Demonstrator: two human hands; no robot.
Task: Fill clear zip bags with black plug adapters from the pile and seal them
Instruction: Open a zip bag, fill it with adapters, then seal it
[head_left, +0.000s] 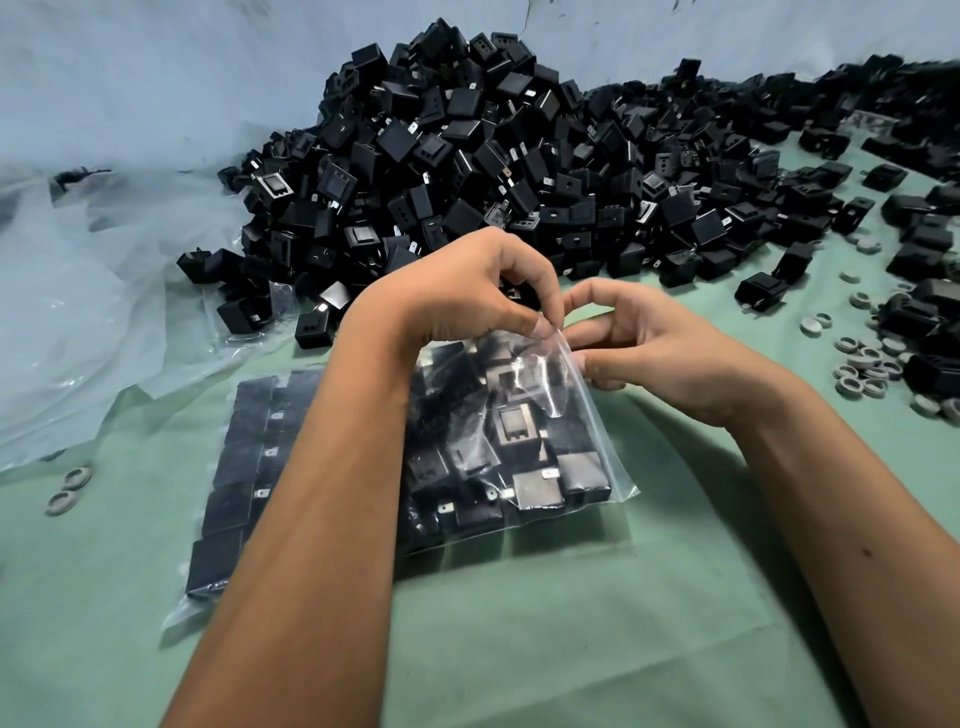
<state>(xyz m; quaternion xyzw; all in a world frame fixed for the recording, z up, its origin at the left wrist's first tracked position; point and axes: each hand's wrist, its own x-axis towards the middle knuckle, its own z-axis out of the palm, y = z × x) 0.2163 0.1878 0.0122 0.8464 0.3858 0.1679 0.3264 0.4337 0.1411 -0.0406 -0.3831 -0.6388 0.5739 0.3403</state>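
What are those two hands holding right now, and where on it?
Both the left hand and the right hand pinch the top edge of a clear zip bag filled with black adapters.

I can't read any words, numbers or brand names here. The black plug adapters in the pile (467, 171) have only plain sides and small holes, with no writing I can make out. The clear zip bag (519, 441) I hold is see-through with no print on it, and the grey rings (865, 364) and the green table (571, 649) have no labels either.
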